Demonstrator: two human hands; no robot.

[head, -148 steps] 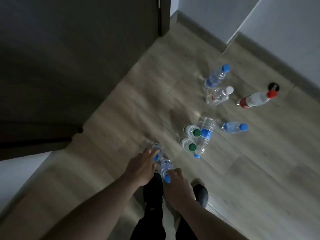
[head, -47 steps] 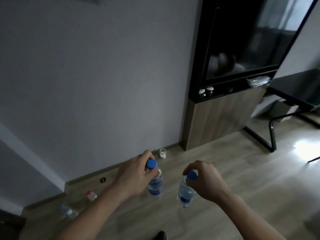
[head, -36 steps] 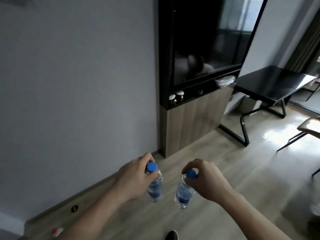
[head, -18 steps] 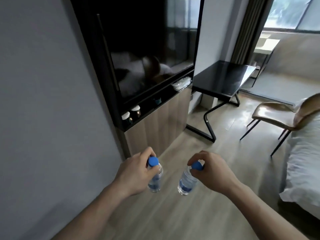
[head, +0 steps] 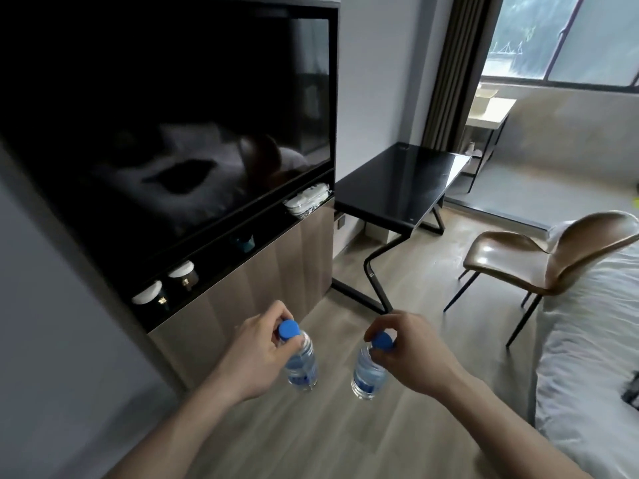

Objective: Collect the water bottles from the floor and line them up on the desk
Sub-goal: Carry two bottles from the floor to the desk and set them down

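Note:
I carry two small clear water bottles with blue caps, both hanging upright above the wooden floor. My left hand [head: 254, 354] grips the neck of the left bottle [head: 301, 366] just under its cap. My right hand [head: 408, 354] pinches the right bottle [head: 367, 376] around its cap. The black desk [head: 397, 188] stands ahead against the wall, well beyond both hands. The bottles left on the floor are out of view.
A dark television [head: 166, 133] sits on a wooden cabinet [head: 249, 292] at left, with small jars [head: 166, 285] on its shelf. A brown chair [head: 539, 261] stands right of the desk, and a white bed [head: 594, 340] fills the right edge. Open floor runs between cabinet and bed.
I picked both bottles up from the floor, then my view swung right from the bare wall to the desk, chair and bed. Both hands keep the same hold.

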